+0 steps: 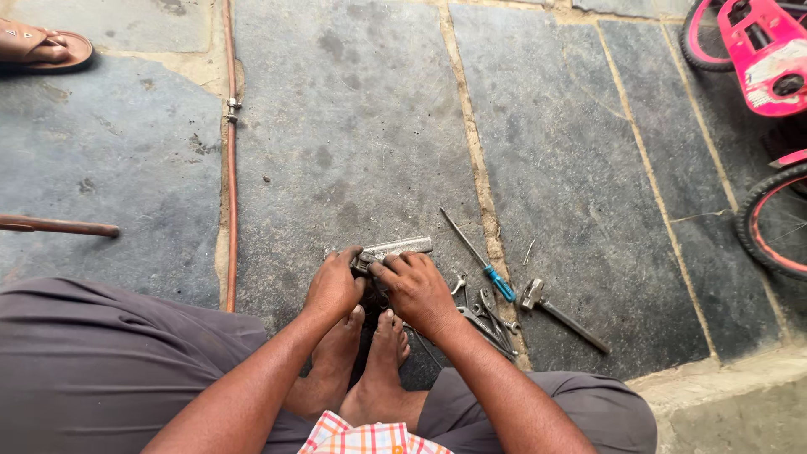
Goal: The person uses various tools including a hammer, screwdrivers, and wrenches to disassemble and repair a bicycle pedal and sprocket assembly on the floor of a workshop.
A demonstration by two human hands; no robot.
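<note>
Hands: your left hand (334, 284) and right hand (414, 286) both close fingers around the worn grey metal bar (393, 249); blue-handled screwdriver (483, 262) lies unused right.

The person wears loose grey-brown trousers (92, 361) and a checked shirt (370, 437) — orange, white and pale blue squares. Both forearms are bare — no sleeves, watch or rings show — and the feet (361, 361) are bare too.

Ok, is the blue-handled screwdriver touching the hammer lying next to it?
Apart. The head view shows a strip of bare stone floor between the blue-handled screwdriver and the hammer, with its head just right of the blue grip.
</note>
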